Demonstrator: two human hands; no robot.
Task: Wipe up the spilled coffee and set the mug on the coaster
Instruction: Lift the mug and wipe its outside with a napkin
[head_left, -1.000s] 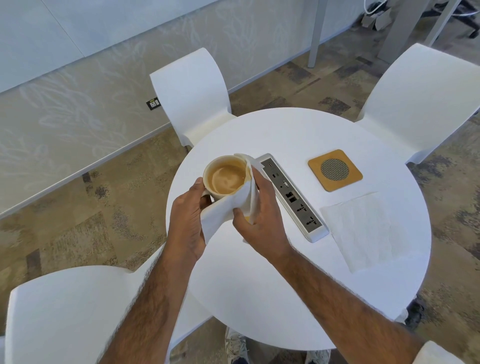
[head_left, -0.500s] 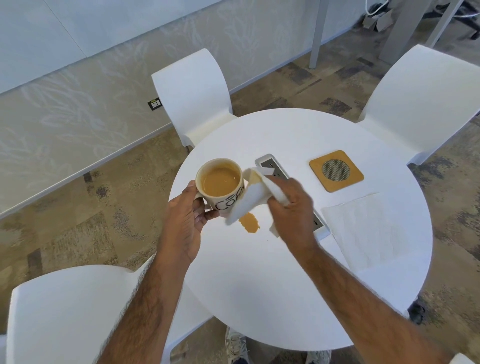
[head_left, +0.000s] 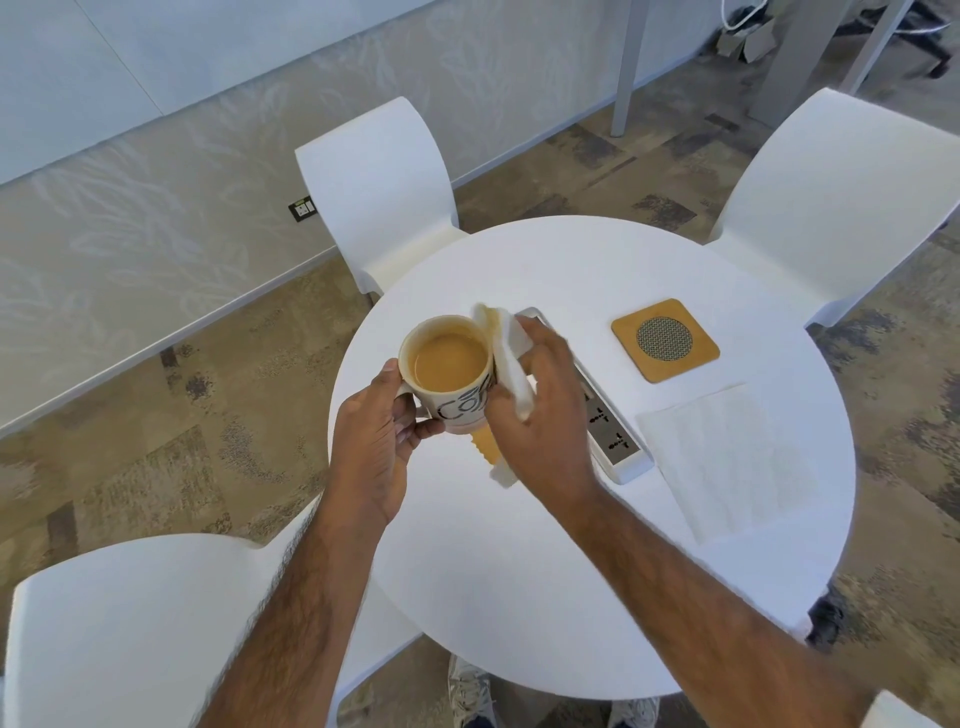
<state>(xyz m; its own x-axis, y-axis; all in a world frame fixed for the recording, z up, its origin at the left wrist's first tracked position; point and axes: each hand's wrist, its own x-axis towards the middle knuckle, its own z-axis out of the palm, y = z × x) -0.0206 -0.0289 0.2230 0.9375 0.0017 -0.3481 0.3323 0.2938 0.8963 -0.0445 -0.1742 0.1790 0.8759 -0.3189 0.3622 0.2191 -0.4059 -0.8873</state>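
Observation:
My left hand (head_left: 375, 441) grips the handle of a white mug (head_left: 449, 374) full of milky coffee, held just above the round white table (head_left: 519, 597). Black lettering runs across the mug's side. My right hand (head_left: 545, 415) presses a folded white napkin (head_left: 511, 364), stained at its top, against the mug's right side. A small patch of spilled coffee (head_left: 485, 444) shows on the table under the mug, partly hidden by my right hand. The square wooden coaster (head_left: 665, 340) with a round mesh centre lies empty at the back right.
A white power strip (head_left: 618, 447) lies on the table right of my right hand. A second, unfolded napkin (head_left: 727, 462) lies flat right of it. Three white chairs (head_left: 376, 192) (head_left: 841, 197) (head_left: 130, 629) stand around the table.
My right hand pulled the napkin away from the mug half a second ago, uncovering the spill, and has now brought it back against the mug's right side. The mug stayed lifted.

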